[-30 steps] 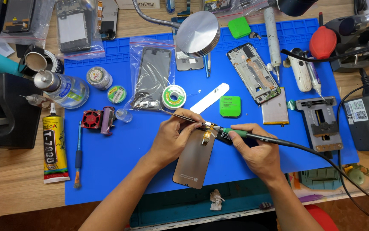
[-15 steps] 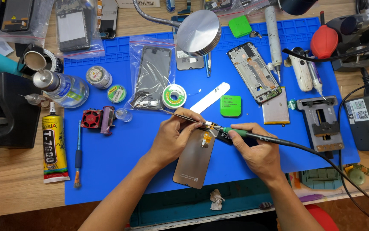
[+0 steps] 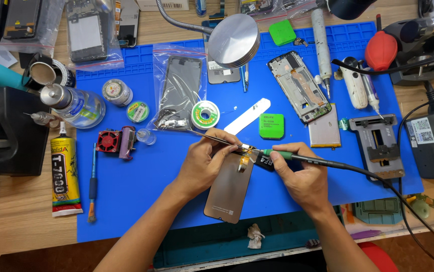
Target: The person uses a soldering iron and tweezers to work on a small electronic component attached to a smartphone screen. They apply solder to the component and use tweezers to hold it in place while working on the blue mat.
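A dark phone screen panel [image 3: 229,187] lies face down on the blue work mat [image 3: 141,201]. My left hand [image 3: 208,160] pinches thin metal tweezers [image 3: 216,138] whose tips reach the small flex connector [image 3: 246,159] at the panel's top edge. My right hand [image 3: 303,175] grips a soldering iron [image 3: 297,158] with a green collar and a black cable. Its tip meets the same connector, right beside the tweezer tips.
A round metal lamp head [image 3: 233,40] hangs over the mat's far side. An opened phone frame [image 3: 300,85], a battery [image 3: 325,132], a solder spool [image 3: 205,115], a green box [image 3: 271,126], a glue tube [image 3: 64,174] and a metal holder [image 3: 378,143] lie around.
Both hands hold almost the same pose over the connector. The iron tip and the tweezers shift only slightly.
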